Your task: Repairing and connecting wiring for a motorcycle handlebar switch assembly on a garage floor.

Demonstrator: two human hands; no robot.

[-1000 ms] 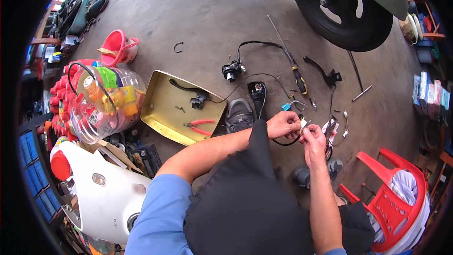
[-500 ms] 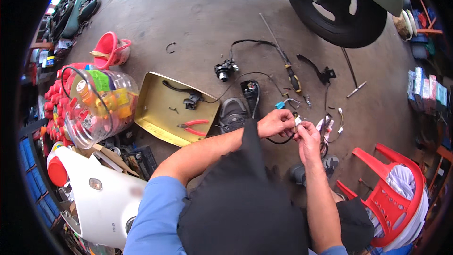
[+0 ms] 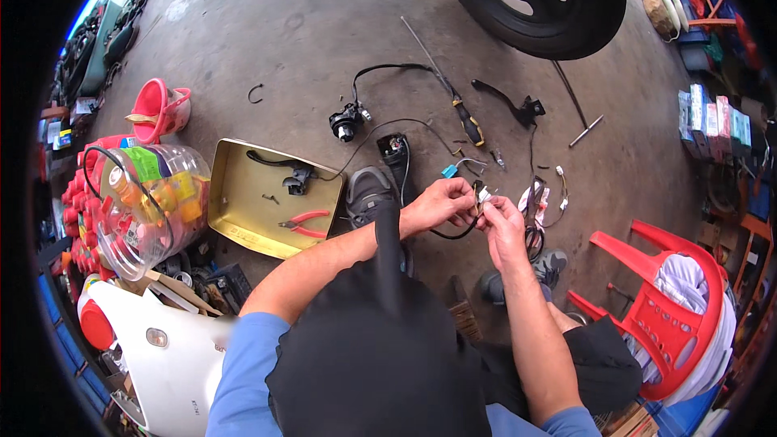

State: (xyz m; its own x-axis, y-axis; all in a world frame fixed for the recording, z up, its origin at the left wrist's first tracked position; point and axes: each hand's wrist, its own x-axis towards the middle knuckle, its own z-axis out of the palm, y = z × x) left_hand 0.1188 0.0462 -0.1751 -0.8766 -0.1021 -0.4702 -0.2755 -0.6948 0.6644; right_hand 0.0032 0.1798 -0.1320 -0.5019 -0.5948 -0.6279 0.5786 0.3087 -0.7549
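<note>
My left hand [image 3: 443, 204] and my right hand [image 3: 503, 231] meet low in front of me, fingers pinched around a small white connector [image 3: 484, 194] on a black cable [image 3: 453, 235]. Fingers partly hide the connector. A turquoise connector [image 3: 450, 171] on short wires lies just beyond my left hand. Further out are a black part with wires in its open end [image 3: 394, 150], a screwdriver [image 3: 469, 124] and a black lever [image 3: 518, 107]. An ignition lock [image 3: 346, 123] on a black cable rests to their left. Loose wiring with a white plug [image 3: 560, 171] lies right of my hands.
At left, a gold metal tray [image 3: 235, 234] holds red-handled pliers [image 3: 306, 223] and a black lever assembly [image 3: 296, 180]. A clear plastic jar [image 3: 133, 226], pink bucket [image 3: 171, 111] and white panel [image 3: 182, 348] stand beyond. A wheel [image 3: 534, 40] stands ahead; a red chair [image 3: 660, 340] is at right.
The whole view has shifted, so the floor items appear further left. Both hands still hold the connector and cable close together, with only slight finger movement.
</note>
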